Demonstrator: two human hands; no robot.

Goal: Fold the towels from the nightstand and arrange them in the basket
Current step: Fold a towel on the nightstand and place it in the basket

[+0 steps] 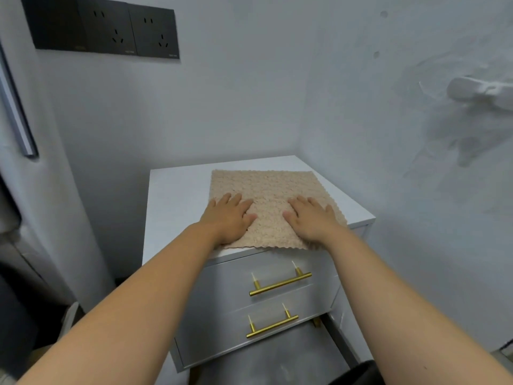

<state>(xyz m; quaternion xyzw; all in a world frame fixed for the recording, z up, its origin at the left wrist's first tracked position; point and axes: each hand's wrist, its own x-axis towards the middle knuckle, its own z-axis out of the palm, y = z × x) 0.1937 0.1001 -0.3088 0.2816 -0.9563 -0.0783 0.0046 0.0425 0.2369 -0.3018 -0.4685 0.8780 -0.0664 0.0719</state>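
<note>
A beige, knobbly towel (266, 187) lies spread flat on the white nightstand (172, 201), its front edge hanging slightly over the top drawer. My left hand (229, 218) lies flat on the towel's near left part, fingers straight. My right hand (311, 219) presses flat on the near right part, fingers spread. Both hands hold nothing. No basket is in view.
The nightstand has two drawers with gold bar handles (280, 283) and stands in a corner between white walls. Black wall sockets (111, 27) sit high on the left. A white fitting (477, 91) juts from the right wall. A dark object (358, 373) is at the bottom edge.
</note>
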